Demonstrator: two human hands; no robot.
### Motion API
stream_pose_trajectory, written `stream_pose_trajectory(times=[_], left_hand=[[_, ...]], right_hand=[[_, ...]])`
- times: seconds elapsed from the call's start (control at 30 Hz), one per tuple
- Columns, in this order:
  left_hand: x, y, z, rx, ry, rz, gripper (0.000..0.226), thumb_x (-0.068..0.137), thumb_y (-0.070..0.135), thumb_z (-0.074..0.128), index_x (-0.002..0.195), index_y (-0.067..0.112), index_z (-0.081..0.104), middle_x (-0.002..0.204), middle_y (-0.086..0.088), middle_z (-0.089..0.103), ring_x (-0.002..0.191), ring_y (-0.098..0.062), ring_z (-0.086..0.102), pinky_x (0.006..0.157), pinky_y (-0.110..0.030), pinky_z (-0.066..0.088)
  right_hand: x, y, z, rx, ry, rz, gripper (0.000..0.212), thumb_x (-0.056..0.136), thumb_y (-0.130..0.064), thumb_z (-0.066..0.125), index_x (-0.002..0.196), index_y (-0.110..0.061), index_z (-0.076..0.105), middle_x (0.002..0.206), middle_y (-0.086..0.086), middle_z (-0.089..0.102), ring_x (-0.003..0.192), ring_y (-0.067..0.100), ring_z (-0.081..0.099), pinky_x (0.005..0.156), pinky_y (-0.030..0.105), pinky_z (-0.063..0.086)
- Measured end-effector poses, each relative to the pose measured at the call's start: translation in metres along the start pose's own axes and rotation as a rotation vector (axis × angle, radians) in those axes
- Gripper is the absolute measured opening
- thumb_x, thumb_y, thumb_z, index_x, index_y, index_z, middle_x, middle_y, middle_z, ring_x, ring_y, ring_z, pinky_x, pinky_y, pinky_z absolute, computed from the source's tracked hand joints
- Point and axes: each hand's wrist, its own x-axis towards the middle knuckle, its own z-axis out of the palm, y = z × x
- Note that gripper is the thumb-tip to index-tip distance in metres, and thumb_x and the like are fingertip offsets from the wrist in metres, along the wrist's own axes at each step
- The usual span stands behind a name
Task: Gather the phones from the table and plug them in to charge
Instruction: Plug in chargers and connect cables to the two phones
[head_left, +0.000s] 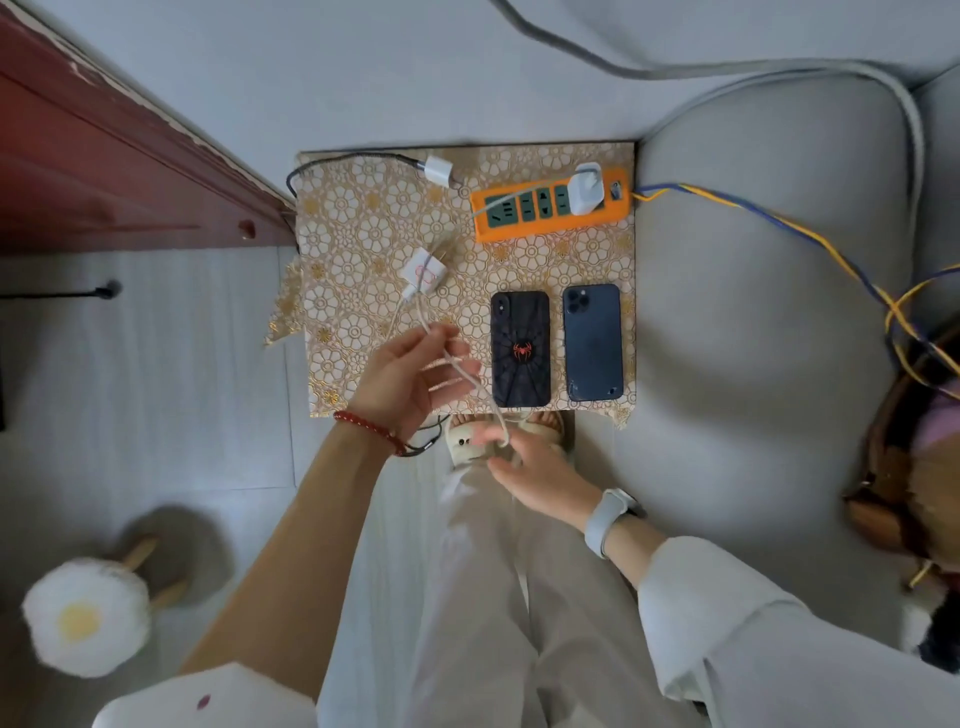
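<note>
Both hands' fingers — left hand (410, 371), right hand (530, 467) — pinch the white cable (470, 376) (phones (520, 348) beside).

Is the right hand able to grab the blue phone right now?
Probably not at once: the right hand is busy pinching the white cable. The blue phone lies uncovered close by, so nothing blocks the way.
</note>
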Motion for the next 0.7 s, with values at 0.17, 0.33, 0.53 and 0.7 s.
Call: stream_pose_trajectory(times=[0.17,0.33,0.53,0.7], left_hand=[[0.008,0.031,-0.008,-0.359,0.149,0.136,0.018,0.093,0.02,0.043,0.085,0.012,0.057,0.065,0.005,0.068,0.064,-0.008,0.066,0.056,-0.019,0.055],[0.009,0.026,-0.003,-0.113,0.113,0.01,0.04,0.092,0.038,0.041,0.12,0.01,0.048,0.114,-0.004,0.063,0.099,-0.019,0.065,0.082,-0.034,0.056],[-0.033,0.002,0.04,0.862,0.273,0.076,0.078,0.087,0.043,0.05,0.144,0.017,0.003,0.155,-0.009,0.008,0.142,-0.024,0.012,0.113,-0.045,0.019],[-0.043,-0.003,0.027,1.141,-0.044,0.371,0.045,0.093,0.03,0.042,0.135,0.016,0.038,0.139,-0.005,0.047,0.127,-0.016,0.041,0.109,-0.038,0.028]], right_hand=[[-0.02,0.021,-0.006,-0.177,0.052,0.009,0.025,0.096,-0.02,0.037,0.098,-0.006,0.058,0.096,0.013,0.067,0.055,-0.003,0.045,0.056,0.013,0.038],[-0.031,0.027,-0.04,-0.243,0.231,0.032,0.027,0.096,-0.014,0.036,0.1,-0.005,0.06,0.071,-0.015,0.054,0.068,0.013,0.054,0.069,0.031,0.048],[-0.045,-0.023,-0.04,-0.307,0.338,0.007,0.031,0.097,-0.026,0.032,0.097,-0.012,0.06,0.092,0.012,0.069,0.083,0.03,0.061,0.079,0.045,0.049],[-0.049,-0.029,-0.048,-0.391,0.25,-0.01,0.029,0.097,-0.027,0.035,0.077,-0.017,0.056,0.07,0.003,0.062,0.07,0.027,0.056,0.067,0.042,0.045]])
